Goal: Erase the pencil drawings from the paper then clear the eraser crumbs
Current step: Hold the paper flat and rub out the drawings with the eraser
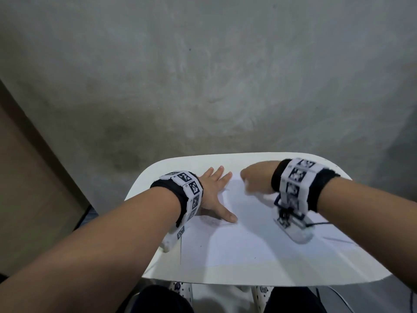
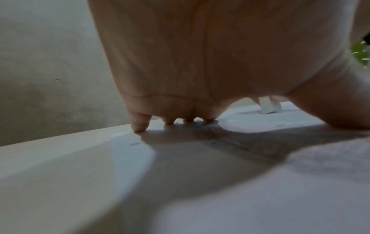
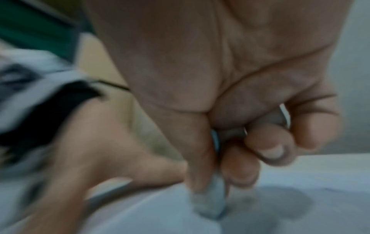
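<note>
A white sheet of paper lies on a small white table. My left hand lies flat on the paper's left part, fingers spread and straight, thumb pointing right. In the left wrist view its fingertips press down at the paper's far edge. My right hand is curled at the paper's far side and pinches a pale eraser between thumb and fingers, its tip down on the paper. The eraser also shows small in the left wrist view. Faint pencil marks show near my left thumb.
A grey concrete wall rises behind the table. A brown board leans at the left. My knees in dark trousers sit under the table's near edge. A thin dark cable runs off my right wrist mount across the paper.
</note>
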Demonstrator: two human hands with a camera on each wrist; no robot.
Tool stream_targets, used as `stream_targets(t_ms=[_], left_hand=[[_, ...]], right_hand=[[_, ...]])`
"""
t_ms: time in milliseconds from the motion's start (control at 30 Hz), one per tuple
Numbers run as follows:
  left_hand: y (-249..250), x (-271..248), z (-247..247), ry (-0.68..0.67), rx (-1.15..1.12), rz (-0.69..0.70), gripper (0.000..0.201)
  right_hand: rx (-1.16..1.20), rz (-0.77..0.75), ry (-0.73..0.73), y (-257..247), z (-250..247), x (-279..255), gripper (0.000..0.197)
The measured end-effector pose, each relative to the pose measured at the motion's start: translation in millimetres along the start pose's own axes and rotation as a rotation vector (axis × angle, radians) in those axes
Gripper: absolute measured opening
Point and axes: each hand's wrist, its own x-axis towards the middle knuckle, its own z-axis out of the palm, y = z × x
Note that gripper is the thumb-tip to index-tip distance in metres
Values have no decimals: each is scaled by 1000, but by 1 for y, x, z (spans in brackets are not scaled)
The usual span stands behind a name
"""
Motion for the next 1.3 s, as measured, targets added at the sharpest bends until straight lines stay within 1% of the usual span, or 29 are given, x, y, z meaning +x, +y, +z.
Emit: stream_targets(t_ms=[67, 133, 200, 233, 300, 333, 367, 400, 467, 500, 567, 633, 667, 700, 800, 867, 933, 1000, 1033, 1067, 1100, 1167, 1200, 1267, 1300], left_hand=[[1, -1, 0, -3, -8, -4, 128], [1, -1, -1, -5, -8, -4, 128], [-1, 1, -1, -14, -5, -3, 130], [-2, 2, -1, -18, -4, -3, 131], [-3, 4, 0, -18, -13, -2, 133], [-4, 4, 1, -15, -15, -1, 133], [-3, 4, 2, -10, -12, 2, 133], [-3, 4, 2, -3, -7, 3, 132], [-3, 4, 2, 4, -2, 0, 132], [-3, 4, 3, 6, -1, -3, 132], [-3, 6, 3, 5, 7, -8, 133], [-4, 7, 3, 2, 14, -7, 134], [-4, 8, 3, 4, 15, -7, 134], [-3, 8, 3, 6, 16, -9, 134], [-1, 6, 2, 5, 30, -16, 132], [-1, 7, 3, 8, 36, -20, 131], [-1, 7, 3, 5, 34, -23, 131], [-2, 6, 2, -5, 20, -21, 132], [-2, 5, 2, -6, 15, -18, 132], [-1, 4, 1, -3, 12, -14, 131], [-1, 3, 1, 1, 14, -12, 130], [1, 3, 1, 11, 29, -16, 129], [2, 3, 1, 14, 37, -21, 129], [1, 4, 1, 13, 44, -21, 129], [0, 4, 2, 12, 39, -17, 129]], right_hand=[[87, 85, 22, 17, -7, 5, 30], [157, 113, 123, 26, -13, 10, 28], [185, 49, 203, 17, -21, 10, 25], [175, -4, 211, 11, -23, 10, 21], [133, -85, 195, 7, -19, 11, 11], [91, -107, 182, 8, -16, 11, 11], [73, -109, 169, 11, -13, 9, 15], [38, -101, 129, 13, -13, 8, 21], [-43, -88, -1, 15, -18, 2, 19], [-44, -70, -32, 15, -22, 1, 19], [-28, -69, 18, 11, -29, 2, 23], [27, -85, 136, 6, -30, 3, 16], [50, -88, 167, 4, -29, 4, 13], [65, -92, 154, 3, -27, 2, 12], [23, -75, -16, 7, -26, -7, 14], [1, -63, -71, 10, -28, -9, 12], [10, -68, -30, 8, -29, -8, 13], [75, -73, 95, 5, -26, -2, 13], [128, -73, 128, 5, -24, 0, 15], [154, -78, 118, 7, -22, -1, 17], [153, -84, 77, 8, -22, -3, 18], [94, -84, -5, 10, -23, -7, 12], [51, -87, -19, 10, -26, -8, 9], [23, -93, 12, 5, -28, -6, 12], [54, -96, 48, 3, -27, -4, 13]])
